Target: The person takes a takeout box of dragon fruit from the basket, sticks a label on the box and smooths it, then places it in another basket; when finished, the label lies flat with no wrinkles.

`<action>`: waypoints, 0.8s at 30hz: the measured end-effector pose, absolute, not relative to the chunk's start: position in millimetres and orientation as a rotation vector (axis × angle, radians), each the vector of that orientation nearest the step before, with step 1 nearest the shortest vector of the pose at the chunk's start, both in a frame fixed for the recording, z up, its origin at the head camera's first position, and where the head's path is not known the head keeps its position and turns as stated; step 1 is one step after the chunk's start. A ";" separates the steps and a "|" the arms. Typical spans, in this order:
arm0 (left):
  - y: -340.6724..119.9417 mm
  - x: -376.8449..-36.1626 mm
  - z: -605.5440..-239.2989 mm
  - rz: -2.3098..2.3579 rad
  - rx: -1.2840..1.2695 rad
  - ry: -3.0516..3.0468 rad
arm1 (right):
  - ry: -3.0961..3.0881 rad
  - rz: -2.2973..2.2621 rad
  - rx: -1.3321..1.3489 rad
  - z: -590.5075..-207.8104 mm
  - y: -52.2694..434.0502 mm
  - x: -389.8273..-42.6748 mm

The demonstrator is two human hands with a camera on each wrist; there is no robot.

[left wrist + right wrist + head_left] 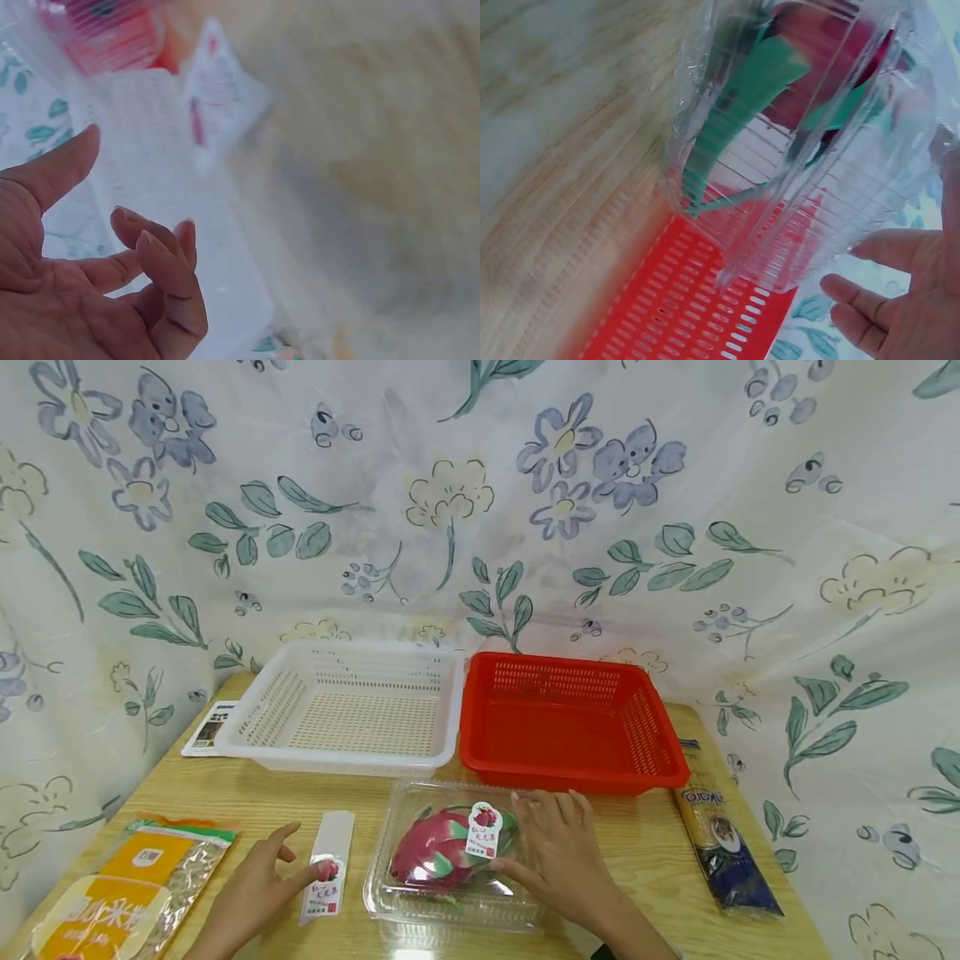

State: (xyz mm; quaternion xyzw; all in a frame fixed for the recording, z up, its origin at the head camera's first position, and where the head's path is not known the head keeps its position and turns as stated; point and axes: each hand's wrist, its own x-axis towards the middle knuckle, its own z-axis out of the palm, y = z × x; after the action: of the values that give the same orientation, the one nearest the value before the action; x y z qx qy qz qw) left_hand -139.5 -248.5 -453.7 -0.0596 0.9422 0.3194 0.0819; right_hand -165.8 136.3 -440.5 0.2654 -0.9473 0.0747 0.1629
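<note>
Clear thin plastic box (450, 860) with pink dragon fruit looks light and bendy, so hold both sides. Right hand (558, 847) rests flat on it; left hand (258, 885), open, touches the white label strip (327, 866).

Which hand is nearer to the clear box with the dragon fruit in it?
Right. The right hand rests against the clear box's right side, while the left hand lies apart to its left, touching the white label strip.
</note>
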 end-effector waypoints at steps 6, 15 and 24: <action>-217.2 -136.0 -435.7 1.256 -0.030 2.705 | -2.756 0.495 0.635 -444.6 143.7 -161.0; -191.9 -141.7 -436.9 1.418 0.124 2.559 | -2.822 0.710 0.545 -452.7 158.7 -152.9; -180.2 -145.0 -439.4 1.310 0.150 2.565 | -2.866 0.748 0.519 -460.5 165.8 -143.0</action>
State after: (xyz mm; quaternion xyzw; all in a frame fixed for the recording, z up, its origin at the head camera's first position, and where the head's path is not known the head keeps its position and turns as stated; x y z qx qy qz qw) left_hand -145.0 -180.2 -439.4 0.0517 0.8820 0.4505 0.1283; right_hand -143.0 165.8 -460.5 0.1723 -0.9509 0.2481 0.0670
